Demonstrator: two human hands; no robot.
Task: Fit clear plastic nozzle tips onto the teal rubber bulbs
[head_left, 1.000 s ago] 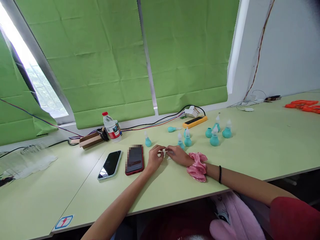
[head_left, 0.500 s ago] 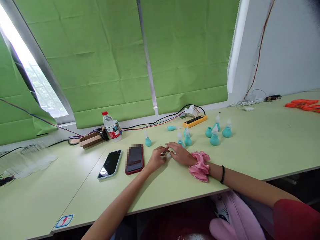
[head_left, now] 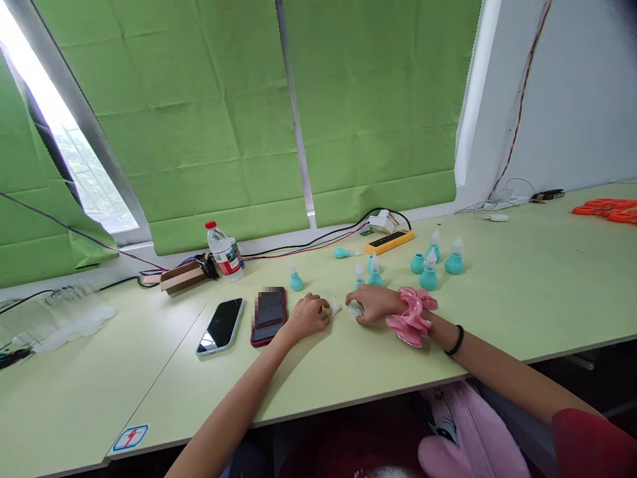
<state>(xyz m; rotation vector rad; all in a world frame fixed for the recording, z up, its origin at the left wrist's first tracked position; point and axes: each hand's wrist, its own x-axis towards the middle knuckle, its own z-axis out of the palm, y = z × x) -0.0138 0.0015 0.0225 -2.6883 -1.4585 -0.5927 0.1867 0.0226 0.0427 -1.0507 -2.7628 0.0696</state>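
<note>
My left hand (head_left: 309, 316) rests on the table with its fingers curled round a small clear nozzle (head_left: 335, 309), whose whitish tip points to the right. Across a short gap, my right hand (head_left: 379, 303) pinches a clear plastic piece (head_left: 355, 308), perhaps a cap; its exact kind is too small to tell. Right behind the right hand stand teal bulb aspirators with clear tips, one of them (head_left: 375, 273) upright and another partly hidden. A further bulb aspirator (head_left: 296, 280) stands beyond my left hand. One more (head_left: 342, 253) lies on its side farther back.
To the left lie a red-cased phone (head_left: 269, 315) and a pale-cased phone (head_left: 221, 326). A water bottle (head_left: 225, 253), an open cardboard box (head_left: 183, 277) and a yellow power strip (head_left: 389, 241) line the back. Several teal bulbs (head_left: 428, 277) stand at right, one tipless (head_left: 417, 263).
My hands were together over the small clear parts; now they are apart. The right hand has moved right with the clear piece, while the left stays near its place with the nozzle.
</note>
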